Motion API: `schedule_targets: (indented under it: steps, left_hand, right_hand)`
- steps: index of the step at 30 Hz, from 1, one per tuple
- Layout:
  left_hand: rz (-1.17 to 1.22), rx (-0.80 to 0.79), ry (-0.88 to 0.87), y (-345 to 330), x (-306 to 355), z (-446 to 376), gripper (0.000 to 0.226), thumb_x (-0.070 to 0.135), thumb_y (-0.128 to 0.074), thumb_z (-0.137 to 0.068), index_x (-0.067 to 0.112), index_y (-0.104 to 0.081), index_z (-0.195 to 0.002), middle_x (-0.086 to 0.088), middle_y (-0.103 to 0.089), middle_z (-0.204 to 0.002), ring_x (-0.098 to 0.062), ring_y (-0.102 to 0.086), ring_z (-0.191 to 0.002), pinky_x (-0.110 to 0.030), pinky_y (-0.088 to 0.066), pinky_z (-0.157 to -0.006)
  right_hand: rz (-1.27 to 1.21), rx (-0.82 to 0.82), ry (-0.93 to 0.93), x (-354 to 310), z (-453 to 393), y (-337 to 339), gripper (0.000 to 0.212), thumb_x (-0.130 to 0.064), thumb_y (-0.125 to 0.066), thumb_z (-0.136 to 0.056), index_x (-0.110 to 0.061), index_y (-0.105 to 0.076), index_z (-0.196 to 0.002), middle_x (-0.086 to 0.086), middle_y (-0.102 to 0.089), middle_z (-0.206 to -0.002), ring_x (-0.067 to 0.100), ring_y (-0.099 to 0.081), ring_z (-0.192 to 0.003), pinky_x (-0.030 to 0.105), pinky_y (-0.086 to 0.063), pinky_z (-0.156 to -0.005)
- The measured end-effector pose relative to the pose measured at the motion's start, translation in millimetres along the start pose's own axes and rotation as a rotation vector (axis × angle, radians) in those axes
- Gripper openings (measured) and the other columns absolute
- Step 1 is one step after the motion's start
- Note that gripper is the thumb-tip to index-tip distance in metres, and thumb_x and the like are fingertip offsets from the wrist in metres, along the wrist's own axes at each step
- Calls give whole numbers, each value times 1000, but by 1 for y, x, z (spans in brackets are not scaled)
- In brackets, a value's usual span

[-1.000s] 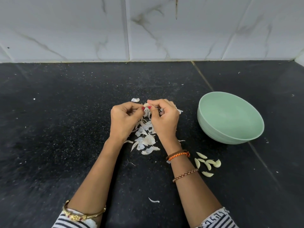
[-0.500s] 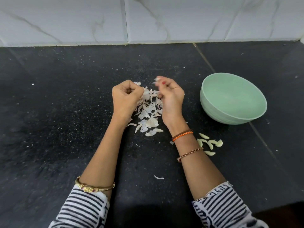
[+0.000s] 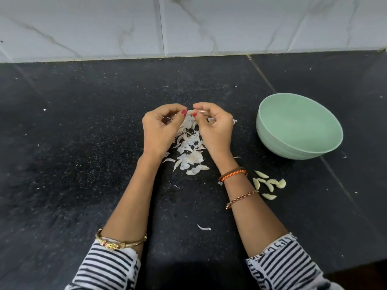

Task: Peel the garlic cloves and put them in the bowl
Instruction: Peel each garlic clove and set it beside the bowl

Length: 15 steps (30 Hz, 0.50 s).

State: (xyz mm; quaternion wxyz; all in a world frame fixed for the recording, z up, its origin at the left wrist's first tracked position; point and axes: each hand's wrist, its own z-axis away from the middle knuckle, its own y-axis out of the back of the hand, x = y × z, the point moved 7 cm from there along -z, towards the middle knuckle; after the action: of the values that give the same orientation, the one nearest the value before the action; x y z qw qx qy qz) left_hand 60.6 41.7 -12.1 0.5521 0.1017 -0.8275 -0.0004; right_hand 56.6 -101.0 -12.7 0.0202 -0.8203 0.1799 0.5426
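Right now both hands are raised together over the black speckled worktop (image 3: 88,143), thumbs and forefingers meeting at the middle. The left hand (image 3: 160,130) has its fingers curled, the red-nailed thumb pressed toward the forefinger, and the right hand (image 3: 215,127) mirrors it, fingers bent in and pinching. Between the two thumbs sits a small pale garlic clove (image 3: 190,112), mostly hidden by the fingertips; a thin sliver of skin (image 3: 202,111) sticks out over the right forefinger. How much of the clove each hand grips I cannot tell exactly, but both pinch at it. Directly beneath the hands lies a heap of papery white garlic skins (image 3: 191,151), spreading toward the person, with a stray curl of peel (image 3: 203,228) lying well apart between the forearms. On the right, just beside the right wrist, a small cluster of peeled garlic cloves (image 3: 269,184) rests on the worktop, not in the bowl. The pale green bowl (image 3: 272,135) stands to the right of the hands, near them but not touching, tipped slightly toward the viewer, and its inside shows only bare green. The right wrist wears an orange braided band (image 3: 232,174) and a copper chain bracelet (image 3: 241,198); the left forearm carries a gold bangle (image 3: 120,242) above a striped sleeve (image 3: 104,266). White marbled wall tiles (image 3: 209,26) run along the back edge.
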Motion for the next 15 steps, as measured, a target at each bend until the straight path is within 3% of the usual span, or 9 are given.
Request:
schedule_targets:
  steps: [4,6,9,15]
  left_hand:
    - [-121,-45,-103,-3,7,2,6,24,-64,-80,27,-68,-84,17,-66,-76,-12,-60,-71,-25,-48,-65]
    - [-193,-56,-150,-4,7,2,8,18,-62,-82,21,-69,-86,18,-63,-78,-8,-58,-71,-22,-47,-66]
    - [-268,-56,-212,-5,11,3,13,12,-61,-83,9,-72,-88,11,-63,-80,-5,-55,-71,-22,-47,-69]
    - [-369,-90,-280,-9,15,4,16,9,-56,-86,1,-70,-88,3,-61,-76,-15,-54,-72,-23,-43,-69]
  right_hand:
    - [47,30,17,1,0,1,9,-1,-66,-80,-6,-70,-87,-11,-63,-76,0,-60,-71,22,-52,-74]
    - [33,40,11,2,0,2,8,-1,-66,-81,-5,-70,-86,-8,-64,-76,4,-60,-71,21,-52,-71]
    - [-3,38,-7,3,-1,2,8,0,-63,-82,-3,-70,-85,-10,-63,-74,-2,-58,-68,13,-48,-68]
    - [-43,-23,-48,7,-1,-1,9,-2,-61,-86,-2,-70,-86,-9,-62,-71,-4,-55,-64,11,-45,-64]
